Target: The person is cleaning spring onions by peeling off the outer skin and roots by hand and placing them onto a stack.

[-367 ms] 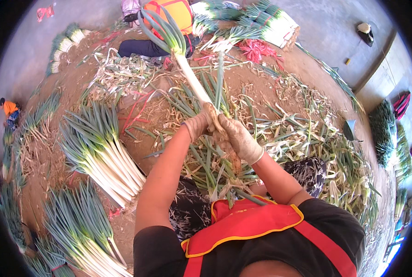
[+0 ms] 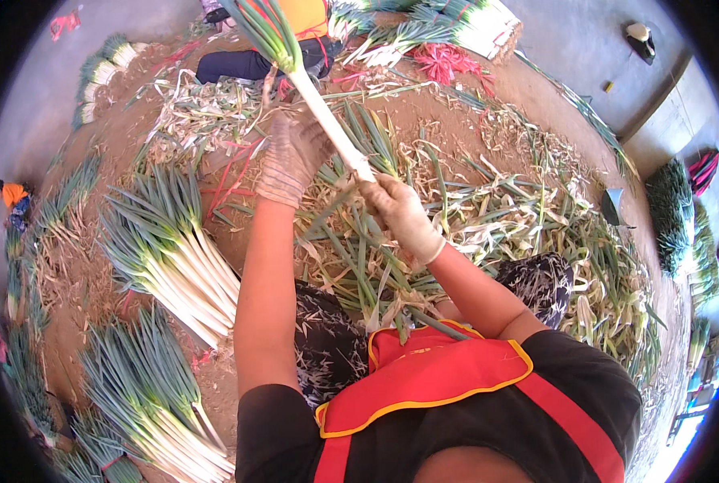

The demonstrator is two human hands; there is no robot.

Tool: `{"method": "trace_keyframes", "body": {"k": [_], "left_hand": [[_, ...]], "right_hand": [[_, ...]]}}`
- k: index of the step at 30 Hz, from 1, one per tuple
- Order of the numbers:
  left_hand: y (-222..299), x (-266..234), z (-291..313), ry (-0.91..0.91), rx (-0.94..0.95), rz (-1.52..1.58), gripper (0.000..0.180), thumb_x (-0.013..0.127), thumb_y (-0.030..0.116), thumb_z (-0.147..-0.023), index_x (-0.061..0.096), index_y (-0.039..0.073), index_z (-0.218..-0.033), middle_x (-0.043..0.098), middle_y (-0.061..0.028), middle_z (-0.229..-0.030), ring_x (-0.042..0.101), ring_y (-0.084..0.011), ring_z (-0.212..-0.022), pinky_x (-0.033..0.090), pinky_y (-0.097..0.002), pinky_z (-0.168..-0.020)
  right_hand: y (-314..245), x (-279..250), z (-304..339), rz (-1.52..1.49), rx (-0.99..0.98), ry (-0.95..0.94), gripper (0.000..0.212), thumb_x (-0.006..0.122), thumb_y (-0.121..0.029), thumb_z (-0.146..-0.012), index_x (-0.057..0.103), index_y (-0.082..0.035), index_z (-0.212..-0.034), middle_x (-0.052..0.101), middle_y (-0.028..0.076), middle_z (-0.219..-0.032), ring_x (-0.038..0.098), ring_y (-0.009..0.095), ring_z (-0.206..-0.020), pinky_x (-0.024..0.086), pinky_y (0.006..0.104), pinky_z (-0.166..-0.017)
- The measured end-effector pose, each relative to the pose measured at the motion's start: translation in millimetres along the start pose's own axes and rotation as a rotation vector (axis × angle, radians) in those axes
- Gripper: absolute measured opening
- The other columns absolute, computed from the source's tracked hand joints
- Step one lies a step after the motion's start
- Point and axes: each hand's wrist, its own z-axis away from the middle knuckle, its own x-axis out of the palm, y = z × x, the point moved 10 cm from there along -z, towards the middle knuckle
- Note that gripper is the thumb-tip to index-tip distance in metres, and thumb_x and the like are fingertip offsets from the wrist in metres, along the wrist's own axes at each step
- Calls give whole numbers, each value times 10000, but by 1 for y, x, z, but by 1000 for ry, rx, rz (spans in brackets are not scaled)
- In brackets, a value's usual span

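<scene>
A single leek (image 2: 327,117) slants up and to the left in front of me, its green leaves toward the top edge and its long white shaft bare. My gloved right hand (image 2: 400,213) is closed round its lower end, hiding the root. To the left of the shaft, my gloved left hand (image 2: 291,157) is raised off the leek, fingers apart and somewhat blurred. Below both hands lies a heap of stripped leaves and dry peel (image 2: 488,225), spread round my knees.
Two piles of leeks with white shafts, an upper pile (image 2: 178,258) and a lower pile (image 2: 146,394), lie on my left. Ahead sits a person in an orange vest (image 2: 307,20), near red plastic ties (image 2: 448,64) and stacked leek bundles (image 2: 476,32). More green bundles (image 2: 669,217) stand far right.
My left hand has come off the leek's lower end and moved up and left. Brown outer peel that hung there no longer shows on the shaft. The leek has shifted slightly left.
</scene>
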Motion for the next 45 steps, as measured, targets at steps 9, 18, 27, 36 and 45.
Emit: {"method": "trace_keyframes", "body": {"k": [9, 18, 27, 36, 45], "left_hand": [[5, 27, 24, 91, 520, -757, 294, 553, 273, -978, 548, 34, -1150, 559, -75, -755, 572, -203, -697, 543, -379, -718], [73, 32, 55, 250, 829, -727, 194, 582, 215, -965, 606, 50, -1064, 535, -42, -721, 524, -179, -615, 448, -336, -533], [109, 16, 74, 416, 901, -782, 255, 610, 247, -951, 602, 71, -1135, 524, -34, -715, 529, -173, -612, 493, -373, -557], [116, 17, 72, 363, 954, -693, 263, 610, 287, -950, 563, 101, -1130, 552, -39, -769, 539, -177, -623, 525, -355, -615], [74, 1, 38, 293, 737, -681, 360, 577, 425, -946, 533, 80, -1041, 516, -72, -753, 474, -179, -570, 468, -313, -517]], "right_hand": [[89, 50, -78, -669, 434, -364, 444, 475, -433, -988, 564, -15, -1107, 659, 142, -900, 655, 203, -714, 580, 347, -621], [180, 43, -48, 1522, -369, -764, 369, 746, -43, -709, 632, -62, -1059, 650, 122, -948, 636, 258, -969, 539, 342, -854], [290, -53, 34, 1367, 398, -717, 342, 555, -315, -913, 627, -41, -1104, 681, 194, -976, 680, 333, -850, 537, 436, -768], [116, -4, -1, 294, 83, -425, 642, 646, -323, -911, 402, 16, -1399, 623, 111, -1139, 566, 151, -1040, 455, 281, -911], [38, 40, -16, 237, 19, -332, 548, 676, -237, -888, 471, 26, -1323, 575, -6, -846, 500, 60, -649, 421, 225, -555]]}}
